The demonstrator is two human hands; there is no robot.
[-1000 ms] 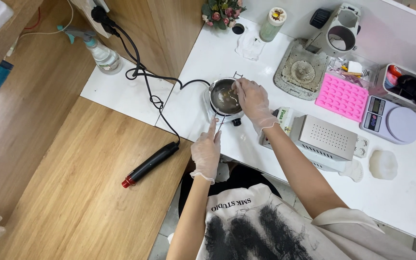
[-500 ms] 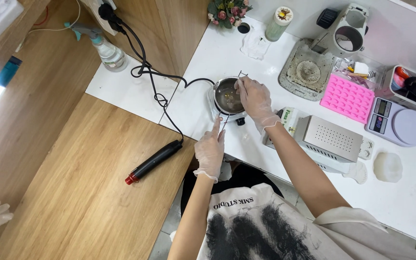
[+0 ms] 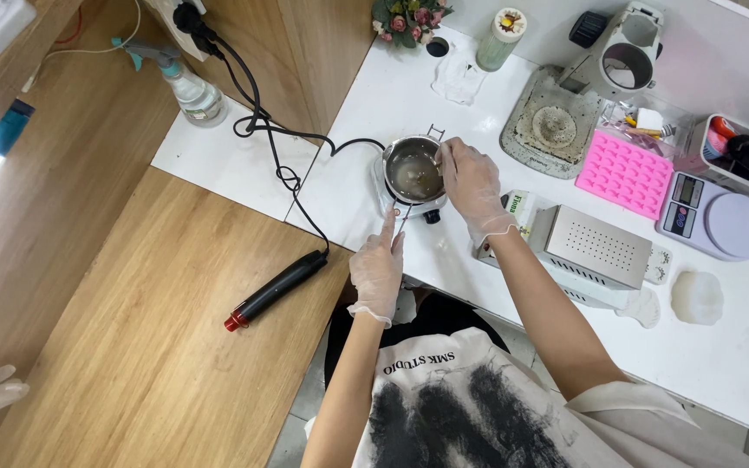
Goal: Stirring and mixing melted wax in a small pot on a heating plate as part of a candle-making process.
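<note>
Head view. A small metal pot (image 3: 414,170) sits on a white counter (image 3: 496,286), left of a pink mould (image 3: 624,173). The left hand (image 3: 378,274), fingers closed, grips the pot's handle (image 3: 401,218). The right hand (image 3: 472,180), fingers pinched on a thin stirrer, rests at the pot's right rim. A black tool (image 3: 276,289) lies well left of the pot.

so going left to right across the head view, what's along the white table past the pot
small metal pot → right hand → grey perforated box → pink mould → digital scale
</note>
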